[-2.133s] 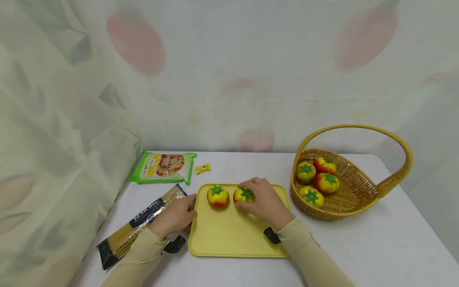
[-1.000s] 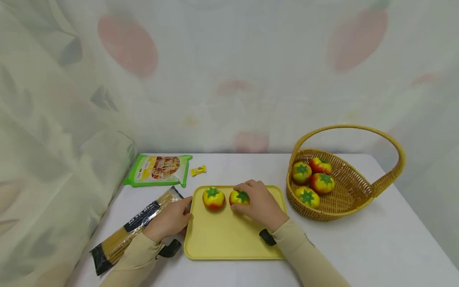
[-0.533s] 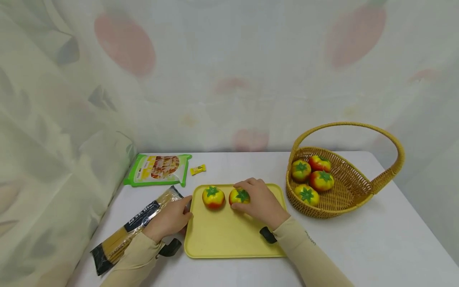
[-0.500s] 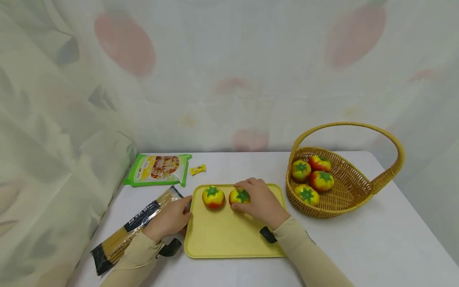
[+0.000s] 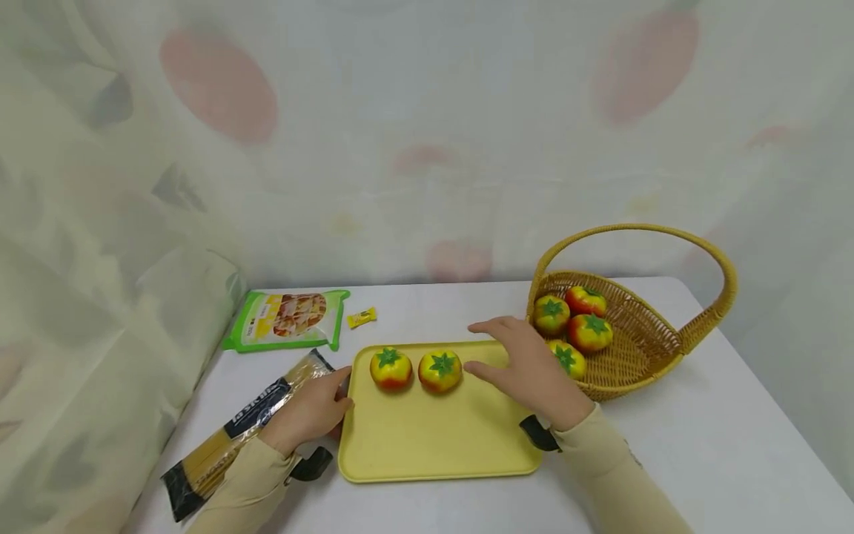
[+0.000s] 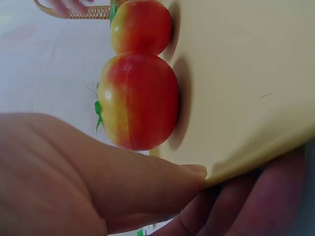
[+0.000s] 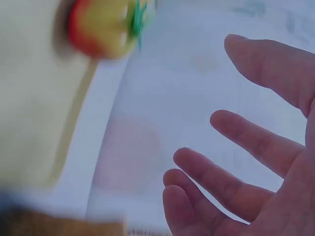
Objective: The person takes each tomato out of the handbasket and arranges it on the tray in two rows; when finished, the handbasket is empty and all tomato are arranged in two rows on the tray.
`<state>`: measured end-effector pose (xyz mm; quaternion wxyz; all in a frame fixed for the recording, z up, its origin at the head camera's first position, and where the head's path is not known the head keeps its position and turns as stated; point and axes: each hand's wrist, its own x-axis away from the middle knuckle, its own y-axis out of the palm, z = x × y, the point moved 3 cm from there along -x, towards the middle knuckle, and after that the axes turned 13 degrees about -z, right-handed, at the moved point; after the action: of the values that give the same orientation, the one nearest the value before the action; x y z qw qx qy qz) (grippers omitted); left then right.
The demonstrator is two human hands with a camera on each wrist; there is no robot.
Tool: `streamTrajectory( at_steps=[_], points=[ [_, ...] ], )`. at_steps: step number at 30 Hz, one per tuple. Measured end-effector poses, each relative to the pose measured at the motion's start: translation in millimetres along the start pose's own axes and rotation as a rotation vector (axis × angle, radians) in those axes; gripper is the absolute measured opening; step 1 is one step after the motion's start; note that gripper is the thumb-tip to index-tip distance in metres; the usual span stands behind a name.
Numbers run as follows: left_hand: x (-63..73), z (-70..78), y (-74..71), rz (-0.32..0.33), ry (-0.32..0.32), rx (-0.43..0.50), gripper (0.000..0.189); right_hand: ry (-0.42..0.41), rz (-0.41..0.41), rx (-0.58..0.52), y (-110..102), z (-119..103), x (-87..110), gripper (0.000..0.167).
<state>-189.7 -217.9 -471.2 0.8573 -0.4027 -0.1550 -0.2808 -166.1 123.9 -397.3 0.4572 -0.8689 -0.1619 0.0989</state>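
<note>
Yellow rectangular tray (image 5: 427,437): our left grip (image 5: 310,408) pinches its rim; our right grip (image 5: 534,371) gapes near a round red-yellow fruit (image 5: 440,375).

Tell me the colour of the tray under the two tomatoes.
The tray is pale yellow; the head view shows it best.

No word, brand or number can be read with certainty from my position. Directly left of my left hand (image 5: 307,411), the long clear pack (image 5: 203,460) carries a dark label (image 5: 256,409) with large white capitals set along its length, too blurred to spell out; beyond the same hand, the green-edged packet (image 5: 287,320) shows small dark characters and the small yellow wrapper (image 5: 362,317) shows dark lettering, both illegible. Behind my right hand (image 5: 530,363), my right sleeve (image 5: 620,471) bears small dark print, likewise unreadable.
</note>
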Motion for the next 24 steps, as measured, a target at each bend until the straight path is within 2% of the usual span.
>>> streamTrajectory(
  at_steps=[6, 11, 18, 24],
  points=[
    [-2.0, -2.2, 0.9, -0.005, 0.000, 0.000, 0.065, 0.042, -0.008, 0.056, -42.2, 41.6, 35.3, 0.051],
    [-3.1, -6.8, -0.9, 0.002, -0.004, -0.021, 0.066, 0.069, -0.059, 0.061, -64.6, 70.6, 52.8, 0.053],
    [-1.7, -8.1, -3.6, 0.006, -0.005, -0.054, 0.067, 0.070, -0.165, 0.067, -70.1, 94.5, 54.3, 0.056],
    [-3.2, -2.9, -1.1, -0.004, 0.005, -0.027, 0.066, 0.039, -0.201, 0.122, -66.7, 103.0, 50.9, 0.055]
  ],
)
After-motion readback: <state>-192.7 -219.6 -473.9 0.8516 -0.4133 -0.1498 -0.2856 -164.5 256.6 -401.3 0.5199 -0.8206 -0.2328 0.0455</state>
